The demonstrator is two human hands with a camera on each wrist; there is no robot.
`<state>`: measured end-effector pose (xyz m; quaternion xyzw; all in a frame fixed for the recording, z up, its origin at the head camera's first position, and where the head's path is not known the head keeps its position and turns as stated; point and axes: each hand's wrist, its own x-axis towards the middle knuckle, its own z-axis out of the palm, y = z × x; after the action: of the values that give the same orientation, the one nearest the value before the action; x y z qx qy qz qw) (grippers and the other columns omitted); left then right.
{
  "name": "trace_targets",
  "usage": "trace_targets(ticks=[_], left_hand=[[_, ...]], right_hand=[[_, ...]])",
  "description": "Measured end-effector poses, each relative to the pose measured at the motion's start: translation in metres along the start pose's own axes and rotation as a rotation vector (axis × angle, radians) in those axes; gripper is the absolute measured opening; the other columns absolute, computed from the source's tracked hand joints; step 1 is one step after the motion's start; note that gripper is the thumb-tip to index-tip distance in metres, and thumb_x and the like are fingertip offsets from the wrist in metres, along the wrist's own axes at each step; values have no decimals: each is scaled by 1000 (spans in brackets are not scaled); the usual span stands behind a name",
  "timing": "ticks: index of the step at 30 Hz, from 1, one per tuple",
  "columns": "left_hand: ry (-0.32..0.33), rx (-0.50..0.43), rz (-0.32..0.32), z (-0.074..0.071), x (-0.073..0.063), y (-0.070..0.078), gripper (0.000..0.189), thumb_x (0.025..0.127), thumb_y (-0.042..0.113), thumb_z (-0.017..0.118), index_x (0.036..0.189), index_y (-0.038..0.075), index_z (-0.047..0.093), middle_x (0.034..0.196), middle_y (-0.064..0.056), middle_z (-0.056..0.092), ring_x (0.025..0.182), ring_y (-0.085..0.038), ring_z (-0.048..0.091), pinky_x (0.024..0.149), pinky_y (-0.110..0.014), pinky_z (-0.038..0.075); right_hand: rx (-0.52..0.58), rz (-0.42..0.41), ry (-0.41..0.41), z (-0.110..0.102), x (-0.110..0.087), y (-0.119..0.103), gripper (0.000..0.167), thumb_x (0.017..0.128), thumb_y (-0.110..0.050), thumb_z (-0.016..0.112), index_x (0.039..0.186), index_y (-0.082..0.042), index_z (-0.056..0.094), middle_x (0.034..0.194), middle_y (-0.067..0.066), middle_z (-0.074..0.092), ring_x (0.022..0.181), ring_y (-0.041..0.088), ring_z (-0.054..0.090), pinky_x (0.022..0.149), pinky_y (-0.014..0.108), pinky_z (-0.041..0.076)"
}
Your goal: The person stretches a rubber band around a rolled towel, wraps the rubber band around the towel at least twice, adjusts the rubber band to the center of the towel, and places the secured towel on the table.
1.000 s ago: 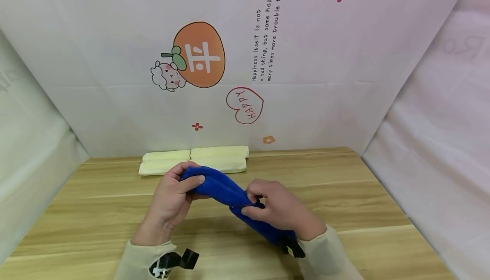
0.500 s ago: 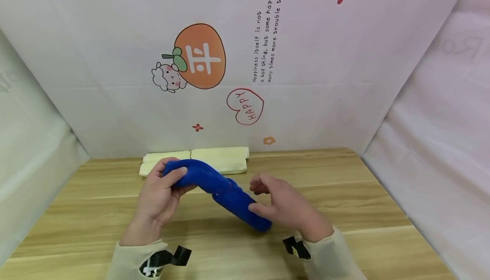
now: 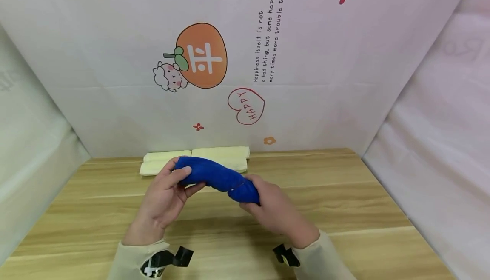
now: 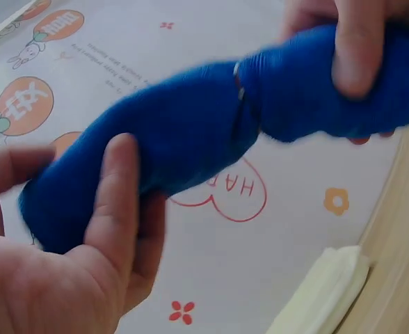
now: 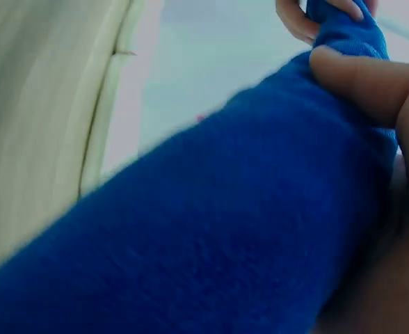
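Observation:
A rolled blue towel [image 3: 214,175] is held above the table between both hands. Around its middle runs a thin tie [image 4: 241,94], where the roll is cinched in. My left hand [image 3: 162,197] grips one end, thumb on the near side and fingers behind. On the other half, past the tie, my right hand [image 3: 273,207] wraps round the roll and hides its far end in the head view. That free end of the blue towel [image 5: 211,209] fills much of the right wrist view.
Pale yellow rolled towels [image 3: 220,158] lie at the back of the wooden table [image 3: 333,195], against a printed white backdrop [image 3: 306,101]. White cloth walls [image 3: 432,144] stand at both sides.
My right hand pinched the towel's middle, then came off it with loose fingers, and now grips the right half. The left hand moved left, then slightly back, keeping its hold.

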<state>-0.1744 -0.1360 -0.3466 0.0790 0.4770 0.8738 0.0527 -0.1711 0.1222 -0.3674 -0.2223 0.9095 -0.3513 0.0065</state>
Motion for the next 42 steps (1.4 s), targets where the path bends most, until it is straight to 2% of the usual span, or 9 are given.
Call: trace_targets(ticks=[7, 12, 16, 21, 26, 31, 34, 40, 42], left_hand=[[-199, 259, 82, -8, 0, 1, 74, 94, -9, 59, 156, 17, 27, 146, -19, 30, 119, -28, 52, 90, -42, 54], [-259, 427, 107, -13, -2, 2, 59, 92, -7, 65, 145, 8, 46, 145, -18, 33, 115, -32, 48, 88, -34, 53], [-209, 523, 88, -12, -3, 3, 35, 92, 2, 70, 125, 2, 56, 134, -19, 43, 109, -37, 50, 86, -35, 54], [-61, 637, 25, -3, -3, 0, 31, 92, 14, 74, 117, 3, 58, 118, -20, 50, 99, -35, 54, 82, -35, 53], [27, 611, -3, 6, -1, -4, 33, 92, 17, 74, 115, -1, 57, 117, -21, 50, 99, -37, 56, 81, -41, 56], [83, 551, -4, 8, 1, -4, 34, 92, 15, 75, 115, -4, 57, 125, -21, 48, 105, -40, 57, 78, -44, 58], [29, 532, -2, 4, 2, -4, 37, 92, 13, 74, 120, -2, 56, 128, -22, 46, 107, -40, 56, 82, -45, 57], [-181, 500, 94, -9, -1, 0, 43, 91, -1, 71, 129, -2, 52, 130, -26, 43, 105, -40, 58, 84, -46, 56], [-192, 523, 125, -10, -2, 1, 40, 91, -2, 69, 128, -2, 54, 126, -27, 46, 100, -39, 61, 83, -46, 57]], right_hand=[[58, -65, -179, -20, -3, 8, 41, 99, -28, 65, 135, -13, 55, 121, -1, 63, 104, 18, 60, 88, 46, 50], [156, -70, -317, -30, -7, 12, 29, 100, -29, 62, 128, -19, 58, 108, -9, 64, 94, 15, 60, 83, 41, 50], [133, -39, -337, -31, -9, 12, 40, 100, -34, 62, 137, -22, 53, 114, -8, 63, 101, 15, 60, 86, 42, 50], [11, -7, -194, -17, -8, 2, 74, 91, -43, 73, 149, -15, 38, 131, 1, 58, 115, 19, 57, 94, 47, 49], [-107, -15, -40, 3, -7, -11, 72, 86, -33, 80, 142, -10, 40, 124, 11, 63, 103, 24, 64, 88, 47, 52], [-54, -10, 1, 0, -6, -10, 50, 89, -20, 78, 130, -12, 49, 114, 11, 66, 97, 25, 64, 82, 48, 53], [-22, -7, -31, -7, -7, -5, 47, 91, -24, 76, 130, -15, 52, 115, 11, 67, 97, 24, 64, 81, 48, 53], [54, -5, -114, -18, -5, 3, 43, 96, -33, 68, 135, -18, 54, 114, 2, 67, 94, 17, 62, 80, 45, 51], [77, -2, -144, -21, -5, 4, 42, 98, -33, 67, 135, -19, 54, 113, 1, 66, 93, 17, 61, 81, 45, 50]])
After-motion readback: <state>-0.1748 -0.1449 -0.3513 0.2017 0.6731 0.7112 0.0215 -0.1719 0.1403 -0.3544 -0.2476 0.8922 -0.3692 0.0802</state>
